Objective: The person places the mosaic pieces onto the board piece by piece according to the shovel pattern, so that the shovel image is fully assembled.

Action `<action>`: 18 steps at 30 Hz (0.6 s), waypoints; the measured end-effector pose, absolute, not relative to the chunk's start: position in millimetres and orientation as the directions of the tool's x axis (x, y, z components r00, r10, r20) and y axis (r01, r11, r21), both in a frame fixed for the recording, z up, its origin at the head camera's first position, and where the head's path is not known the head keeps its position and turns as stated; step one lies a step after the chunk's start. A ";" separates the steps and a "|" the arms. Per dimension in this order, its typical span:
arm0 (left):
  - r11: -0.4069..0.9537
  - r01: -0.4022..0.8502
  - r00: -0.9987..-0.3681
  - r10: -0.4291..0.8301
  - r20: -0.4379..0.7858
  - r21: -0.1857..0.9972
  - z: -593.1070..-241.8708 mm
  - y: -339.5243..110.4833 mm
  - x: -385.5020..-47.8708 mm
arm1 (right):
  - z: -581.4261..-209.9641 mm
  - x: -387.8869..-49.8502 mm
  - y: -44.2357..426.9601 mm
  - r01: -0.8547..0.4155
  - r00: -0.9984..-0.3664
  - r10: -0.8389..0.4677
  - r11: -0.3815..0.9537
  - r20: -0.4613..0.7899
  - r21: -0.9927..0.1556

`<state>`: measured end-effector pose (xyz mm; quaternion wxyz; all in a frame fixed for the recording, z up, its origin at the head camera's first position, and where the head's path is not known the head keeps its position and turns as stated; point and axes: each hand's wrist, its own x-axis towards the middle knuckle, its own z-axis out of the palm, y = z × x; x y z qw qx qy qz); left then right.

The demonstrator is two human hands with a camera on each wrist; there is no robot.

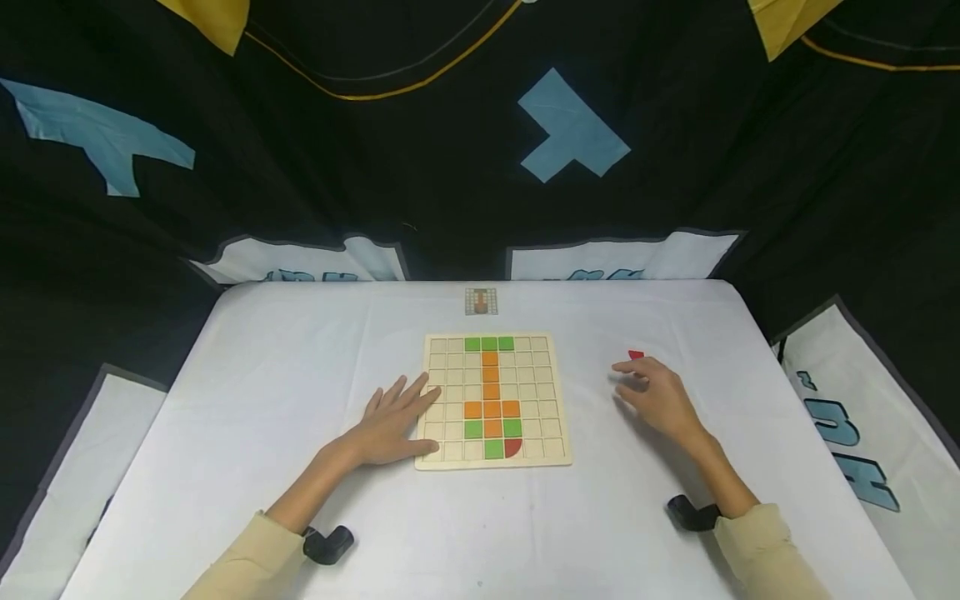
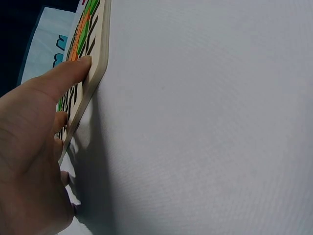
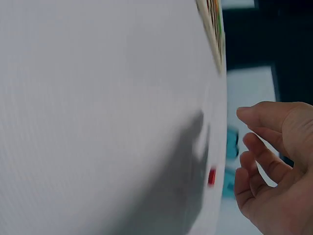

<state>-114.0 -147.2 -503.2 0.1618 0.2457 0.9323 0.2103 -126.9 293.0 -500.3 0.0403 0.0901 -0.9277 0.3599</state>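
A square wooden grid board (image 1: pixel 555 425) lies on the white table, with green, orange and red tiles set in its cells. One rounded red tile (image 1: pixel 513 448) sits in the lowest row beside a green tile (image 1: pixel 493 449). My left hand (image 1: pixel 386 425) rests on the board's left edge, fingers spread and straight; the thumb touches the rim in the left wrist view. To the right of the board, my right hand (image 1: pixel 660 400) hovers over the table with loosely bent fingers and nothing between them. Just beyond its fingers lies a loose red piece (image 1: pixel 636 354), also seen as a blurred red piece (image 3: pixel 212 176).
A small picture card (image 1: pixel 481 302) with a grid pattern lies behind the board. Dark cloth (image 1: pixel 450 183) with blue and yellow shapes hangs past the table's far edge. Each wrist wears a black device, such as the left device (image 1: pixel 328 546).
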 end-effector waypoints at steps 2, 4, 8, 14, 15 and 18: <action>0.789 0.390 -0.827 0.526 -0.196 0.474 -502.7 -147.7 -114.7 | -500.9 -134.1 307.2 -0.173 -0.985 -0.114 0.725 0.131 -0.667; 0.791 0.391 -0.829 0.525 -0.193 0.472 -503.2 -148.1 -115.1 | -502.5 -140.8 317.6 -0.149 -0.989 -0.096 0.726 0.115 -0.672; 0.793 0.388 -0.832 0.521 -0.192 0.470 -505.1 -147.6 -114.7 | -507.6 -149.8 329.2 -0.119 -0.993 -0.086 0.743 0.082 -0.658; 0.795 0.389 -0.828 0.523 -0.202 0.466 -506.2 -145.8 -114.1 | -515.6 -157.6 337.7 -0.069 -0.997 -0.070 0.776 0.024 -0.627; 0.796 0.388 -0.829 0.522 -0.201 0.464 -506.3 -145.7 -114.3 | -516.4 -159.0 338.2 -0.067 -0.997 -0.068 0.779 0.022 -0.623; 0.801 0.387 -0.832 0.517 -0.200 0.456 -506.4 -145.9 -115.2 | -517.4 -162.8 337.6 -0.067 -0.997 -0.067 0.783 0.022 -0.619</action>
